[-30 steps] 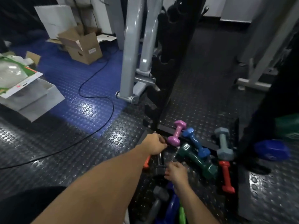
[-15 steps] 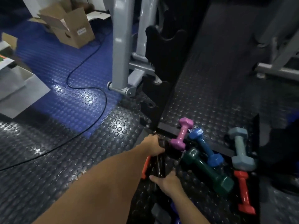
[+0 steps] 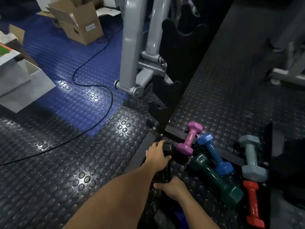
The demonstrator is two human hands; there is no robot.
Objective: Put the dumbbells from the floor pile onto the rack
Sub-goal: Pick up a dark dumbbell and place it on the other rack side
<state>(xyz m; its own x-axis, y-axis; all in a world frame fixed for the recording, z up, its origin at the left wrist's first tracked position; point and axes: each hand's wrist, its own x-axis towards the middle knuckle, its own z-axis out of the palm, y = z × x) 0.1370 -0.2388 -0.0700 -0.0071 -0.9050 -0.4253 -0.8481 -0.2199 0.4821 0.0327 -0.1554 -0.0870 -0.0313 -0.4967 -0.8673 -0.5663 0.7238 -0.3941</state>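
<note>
I have the glossy black hex-headed dumbbell (image 3: 166, 162) on the studded rubber floor (image 3: 99, 162), at the near-left edge of the pile. Its long axis runs away from me toward the black notched rack upright (image 3: 166, 96) just beyond. My left hand (image 3: 157, 157) curls over the far head; my right hand (image 3: 172, 187) grips the near end, closer to me. Since half a second ago, my left hand has slid further over that head and the view has closed in.
</note>
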